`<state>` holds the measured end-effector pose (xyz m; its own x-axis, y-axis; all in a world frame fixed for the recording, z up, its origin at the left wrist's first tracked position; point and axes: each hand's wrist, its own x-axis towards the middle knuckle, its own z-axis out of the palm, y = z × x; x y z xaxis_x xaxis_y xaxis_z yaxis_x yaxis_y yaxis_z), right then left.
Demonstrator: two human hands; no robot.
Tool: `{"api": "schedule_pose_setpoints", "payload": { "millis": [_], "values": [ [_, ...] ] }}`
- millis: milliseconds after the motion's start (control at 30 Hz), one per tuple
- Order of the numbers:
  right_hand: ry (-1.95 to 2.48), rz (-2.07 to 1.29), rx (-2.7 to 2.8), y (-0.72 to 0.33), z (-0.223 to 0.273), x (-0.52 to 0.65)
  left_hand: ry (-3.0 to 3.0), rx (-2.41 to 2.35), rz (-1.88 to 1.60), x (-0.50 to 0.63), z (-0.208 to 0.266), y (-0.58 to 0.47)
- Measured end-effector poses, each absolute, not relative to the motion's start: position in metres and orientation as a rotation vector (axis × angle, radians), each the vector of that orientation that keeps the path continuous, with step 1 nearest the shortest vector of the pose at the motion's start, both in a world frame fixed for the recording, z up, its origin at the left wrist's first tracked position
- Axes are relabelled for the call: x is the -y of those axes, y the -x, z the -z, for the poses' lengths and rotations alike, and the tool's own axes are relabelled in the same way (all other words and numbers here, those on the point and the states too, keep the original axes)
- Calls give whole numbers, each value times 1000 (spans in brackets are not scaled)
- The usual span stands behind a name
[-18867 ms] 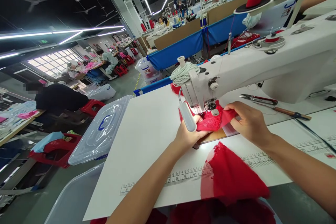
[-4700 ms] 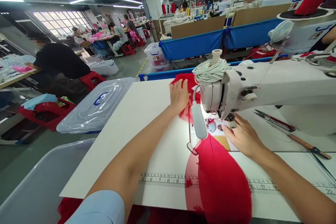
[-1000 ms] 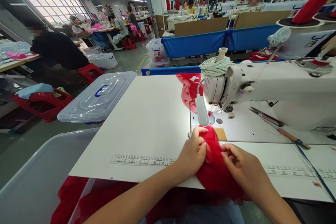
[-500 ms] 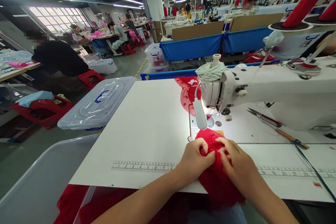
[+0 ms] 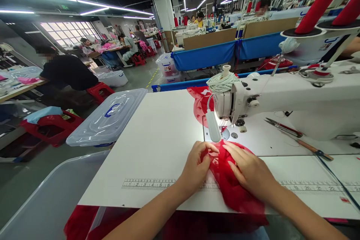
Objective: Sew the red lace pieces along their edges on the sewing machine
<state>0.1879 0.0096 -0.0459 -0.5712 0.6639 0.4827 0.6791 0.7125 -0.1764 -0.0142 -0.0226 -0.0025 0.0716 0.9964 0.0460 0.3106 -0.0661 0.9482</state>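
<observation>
A piece of sheer red fabric (image 5: 233, 187) lies in front of the sewing machine (image 5: 261, 92) and droops over the table's front edge. My left hand (image 5: 194, 168) pinches its left edge between curled fingers and thumb. Across the fabric's upper part rests my right hand (image 5: 250, 170), fingers stretched out flat and thumb apart. Both hands are just below the machine's needle area, which the white lamp (image 5: 213, 125) partly hides. More red fabric (image 5: 201, 107) lies behind the machine head.
Thread snips (image 5: 284, 127) and a wooden-handled tool (image 5: 315, 149) lie to the right. A printed ruler (image 5: 146, 184) runs along the white table (image 5: 165, 127). At left are a clear lid (image 5: 109, 116) and an open plastic bin (image 5: 56, 191). A person (image 5: 67, 69) sits beyond.
My hands have moved apart from their close pinch over the fabric. The left shifted left, the right flattened out. The fabric is spread wider near the machine. The view has tilted slightly up.
</observation>
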Motion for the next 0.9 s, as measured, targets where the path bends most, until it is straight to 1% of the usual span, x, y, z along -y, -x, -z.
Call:
{"api": "schedule_pose_setpoints", "payload": {
  "millis": [100,200,300,433,567,900],
  "values": [
    [955,60,2535,-200,45,-23,-2085,-1661,-817,10,3,31],
    [923,60,2599,-205,43,-33,-2318,-1803,-693,1,7,33],
    [865,92,2608,-205,42,-38,-2469,-1760,-689,-1,7,18],
    [825,2,2639,-206,36,-39,-2718,-1461,-539,-3,9,0],
    [751,-59,2627,-209,34,-42,-2858,-1380,-415,-7,19,0],
    [824,180,2524,-206,47,-44,-2875,-1417,-471,-7,29,9]
  ]
}}
